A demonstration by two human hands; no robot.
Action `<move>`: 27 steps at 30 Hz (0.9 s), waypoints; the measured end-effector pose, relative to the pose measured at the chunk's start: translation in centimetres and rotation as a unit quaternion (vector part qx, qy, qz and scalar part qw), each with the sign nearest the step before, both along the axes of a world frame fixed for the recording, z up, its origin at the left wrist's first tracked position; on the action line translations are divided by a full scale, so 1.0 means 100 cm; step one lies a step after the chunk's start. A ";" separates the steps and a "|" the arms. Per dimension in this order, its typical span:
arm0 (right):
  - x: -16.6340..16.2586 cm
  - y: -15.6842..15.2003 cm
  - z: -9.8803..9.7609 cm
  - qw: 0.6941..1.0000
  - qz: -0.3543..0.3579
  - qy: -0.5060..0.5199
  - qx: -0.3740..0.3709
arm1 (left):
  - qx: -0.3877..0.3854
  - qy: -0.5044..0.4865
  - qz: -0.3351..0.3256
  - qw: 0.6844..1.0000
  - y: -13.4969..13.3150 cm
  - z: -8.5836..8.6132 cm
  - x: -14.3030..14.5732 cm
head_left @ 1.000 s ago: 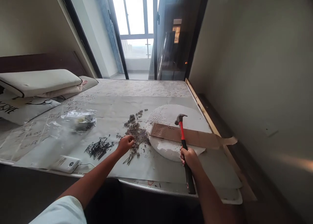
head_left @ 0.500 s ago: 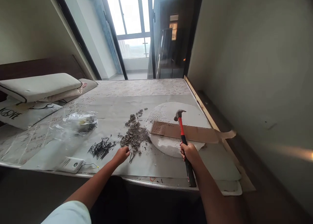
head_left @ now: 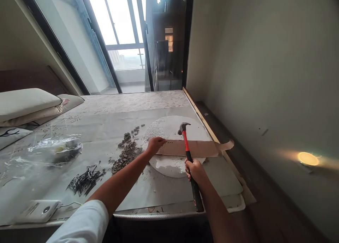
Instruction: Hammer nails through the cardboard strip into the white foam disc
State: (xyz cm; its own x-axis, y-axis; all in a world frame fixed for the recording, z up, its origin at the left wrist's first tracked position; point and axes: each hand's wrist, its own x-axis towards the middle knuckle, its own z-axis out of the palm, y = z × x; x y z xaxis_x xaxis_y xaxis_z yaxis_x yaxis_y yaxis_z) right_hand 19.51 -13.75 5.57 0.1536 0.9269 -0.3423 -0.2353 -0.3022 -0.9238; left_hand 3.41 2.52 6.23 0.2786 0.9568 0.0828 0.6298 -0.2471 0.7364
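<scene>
My right hand [head_left: 195,169] is wrapped round the black grip of a claw hammer [head_left: 186,143], its steel head raised above a brown strip of board [head_left: 201,149]. At the near left end of that strip, my left hand [head_left: 155,144] is closed in a pinch; what its fingertips hold, if anything, is too small to make out. Small holes dot the strip by the fingers. Beneath the strip lies a white round slab [head_left: 169,167] with a rough, pitted surface. Grey rubble [head_left: 127,154] is heaped left of the slab, partly behind my left forearm.
A pile of dark nails [head_left: 86,179] lies left of my forearm. Behind it is a clear plastic bag [head_left: 59,147]; a white power bank [head_left: 39,210] with a cable sits at the near edge. Pillows [head_left: 29,103] lie far left. A wooden rail [head_left: 201,117] runs along the right.
My left hand has moved right and forward, from beside the rubble to the brown strip's left end. My right hand still grips the hammer. The view has turned to the right.
</scene>
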 end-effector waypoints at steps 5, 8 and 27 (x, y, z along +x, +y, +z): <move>0.004 0.001 0.002 1.000 -0.008 0.005 -0.001 | 0.012 0.015 -0.032 0.999 0.022 -0.019 0.051; 0.005 0.002 0.004 1.000 -0.014 0.014 -0.006 | 0.010 0.021 -0.037 0.999 0.028 -0.028 0.059; 0.000 -0.016 0.015 0.997 0.038 -0.067 0.025 | 0.082 0.077 -0.037 0.993 0.031 -0.051 0.054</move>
State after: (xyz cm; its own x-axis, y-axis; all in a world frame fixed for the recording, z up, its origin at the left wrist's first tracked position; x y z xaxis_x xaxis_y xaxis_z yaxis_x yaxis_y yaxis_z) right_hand 19.56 -15.34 7.09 0.1241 0.9529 -0.2769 -0.0868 -0.2675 -0.9596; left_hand 8.78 5.66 1.17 0.3698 0.9102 0.1864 0.7070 -0.4059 0.5791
